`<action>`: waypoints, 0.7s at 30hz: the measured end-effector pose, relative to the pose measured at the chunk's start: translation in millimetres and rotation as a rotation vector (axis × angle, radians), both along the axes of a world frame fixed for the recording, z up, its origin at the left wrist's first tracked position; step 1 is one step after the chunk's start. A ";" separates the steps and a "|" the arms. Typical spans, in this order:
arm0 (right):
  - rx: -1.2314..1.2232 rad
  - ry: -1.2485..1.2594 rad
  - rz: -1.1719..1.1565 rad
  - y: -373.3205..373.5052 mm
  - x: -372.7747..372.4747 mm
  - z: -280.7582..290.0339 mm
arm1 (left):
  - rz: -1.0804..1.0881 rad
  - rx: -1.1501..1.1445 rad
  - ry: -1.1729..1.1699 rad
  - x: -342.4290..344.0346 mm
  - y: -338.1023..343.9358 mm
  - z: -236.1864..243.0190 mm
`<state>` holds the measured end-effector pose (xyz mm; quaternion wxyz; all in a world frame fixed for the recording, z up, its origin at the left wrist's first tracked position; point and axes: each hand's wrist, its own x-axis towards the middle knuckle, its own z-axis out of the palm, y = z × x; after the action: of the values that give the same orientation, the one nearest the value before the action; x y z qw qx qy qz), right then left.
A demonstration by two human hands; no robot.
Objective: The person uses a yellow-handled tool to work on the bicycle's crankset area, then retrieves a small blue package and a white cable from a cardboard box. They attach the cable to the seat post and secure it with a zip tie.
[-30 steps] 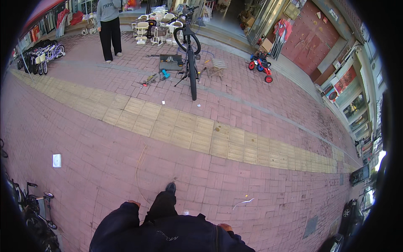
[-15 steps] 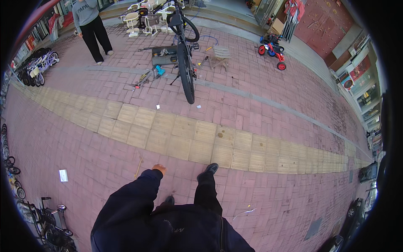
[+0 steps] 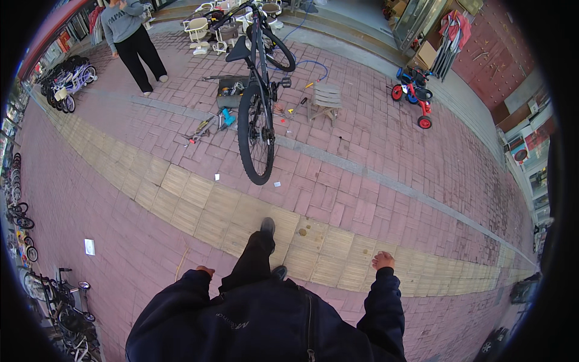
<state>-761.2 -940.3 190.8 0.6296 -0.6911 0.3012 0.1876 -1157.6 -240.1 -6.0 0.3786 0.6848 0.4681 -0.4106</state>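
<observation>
My left hand (image 3: 204,269) swings low beside my dark jacket; its fingers are mostly hidden by the sleeve. My right hand (image 3: 383,260) is out to the right over yellow tactile paving (image 3: 336,253), fingers curled; whether they hold anything is hidden. Ahead stands a black bicycle (image 3: 256,127), rear wheel toward me. Beside it lie an open dark toolbox (image 3: 230,89), a teal power tool (image 3: 227,119), hand tools (image 3: 200,131) and a blue hose (image 3: 318,65). A slatted wooden stool (image 3: 326,98) is to its right.
A person (image 3: 131,42) in a grey top stands at the back left. Parked small bikes (image 3: 65,84) line the left, more bicycles (image 3: 67,301) lower down. A red tricycle (image 3: 416,99), folded frames (image 3: 451,45), white child seats (image 3: 204,30) and shop steps (image 3: 344,37) are at the back.
I have walked forward onto the tactile paving, so the bicycle and tools are nearer. My right hand has swung forward into view; my left hand has drawn back toward my body.
</observation>
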 end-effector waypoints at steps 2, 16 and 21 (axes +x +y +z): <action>-0.225 -0.065 0.089 42.3 68.6 31.0 | -0.035 0.051 0.074 41.7 -17.7 -3.4; -0.469 0.451 0.741 107.3 164.7 54.6 | -0.417 0.219 -0.480 542.5 -26.5 79.1; -0.463 0.472 0.625 109.6 260.8 53.3 | -0.727 0.302 -0.590 625.9 0.6 91.1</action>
<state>-500.3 -830.7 244.1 0.2859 -0.8097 0.2474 0.4488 -531.7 -239.5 85.1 0.2237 0.9382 0.1260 -0.2323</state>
